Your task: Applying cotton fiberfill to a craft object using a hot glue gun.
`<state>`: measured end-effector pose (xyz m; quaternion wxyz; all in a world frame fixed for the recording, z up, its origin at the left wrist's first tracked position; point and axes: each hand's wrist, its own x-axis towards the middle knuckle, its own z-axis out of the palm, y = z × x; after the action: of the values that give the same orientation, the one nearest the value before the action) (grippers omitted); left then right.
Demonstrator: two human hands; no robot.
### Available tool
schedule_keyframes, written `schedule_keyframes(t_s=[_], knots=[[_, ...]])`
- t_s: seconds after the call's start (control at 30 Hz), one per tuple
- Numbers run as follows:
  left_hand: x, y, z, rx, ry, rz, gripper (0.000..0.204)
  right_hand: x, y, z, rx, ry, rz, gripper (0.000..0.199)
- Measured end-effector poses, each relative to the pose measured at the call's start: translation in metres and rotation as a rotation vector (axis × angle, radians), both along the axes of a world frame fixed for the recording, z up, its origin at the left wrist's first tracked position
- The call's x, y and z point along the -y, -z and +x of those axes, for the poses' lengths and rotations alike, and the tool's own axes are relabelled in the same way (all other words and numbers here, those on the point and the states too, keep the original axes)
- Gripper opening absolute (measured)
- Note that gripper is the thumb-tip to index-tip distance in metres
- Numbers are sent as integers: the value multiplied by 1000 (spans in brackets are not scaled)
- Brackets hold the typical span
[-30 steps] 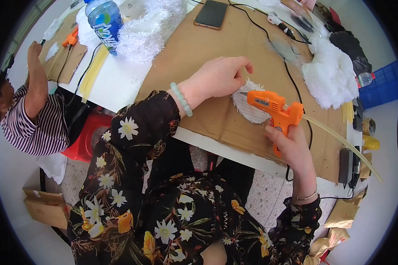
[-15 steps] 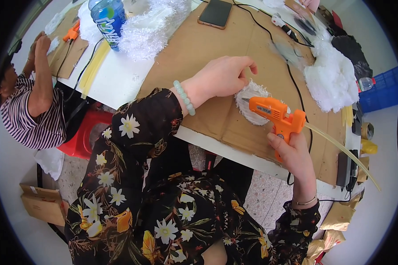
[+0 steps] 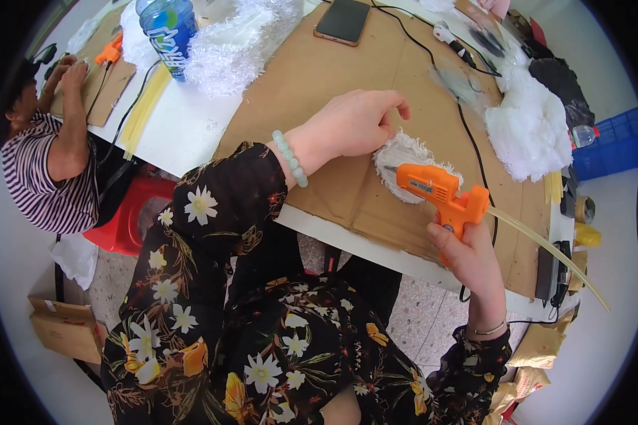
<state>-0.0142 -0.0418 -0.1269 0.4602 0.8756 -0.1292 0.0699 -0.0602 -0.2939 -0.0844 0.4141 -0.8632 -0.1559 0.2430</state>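
Glue gun (image 3: 439, 193) nozzle pointing left

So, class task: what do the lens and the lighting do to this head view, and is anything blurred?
Head view: fisheye bends the table edge and leaves a black rim at the corners; light is soft and even, with only a faint shadow beneath the left hand; the orange glue gun in the right hand and the white fluffy piece look sharp; no strong glare.

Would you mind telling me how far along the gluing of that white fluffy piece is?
Midway, seemingly. The left hand presses the fluffy round piece onto the cardboard; the right hand aims the glue gun at its edge. More white fluff sits unused.
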Motion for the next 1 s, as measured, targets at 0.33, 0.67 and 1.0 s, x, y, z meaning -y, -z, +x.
schedule_keyframes(t_s=[0.33, 0.67, 1.0], knots=[[-1, 1, -1, 5, 10, 1, 25, -4, 1, 3, -43, 87, 137, 24], [-2, 1, -1, 13, 12, 11, 24, -7, 1, 9, -2, 25, 79, 17], [-2, 1, -1, 20, 3, 44, 24, 1, 0, -1, 6, 42, 29, 24]])
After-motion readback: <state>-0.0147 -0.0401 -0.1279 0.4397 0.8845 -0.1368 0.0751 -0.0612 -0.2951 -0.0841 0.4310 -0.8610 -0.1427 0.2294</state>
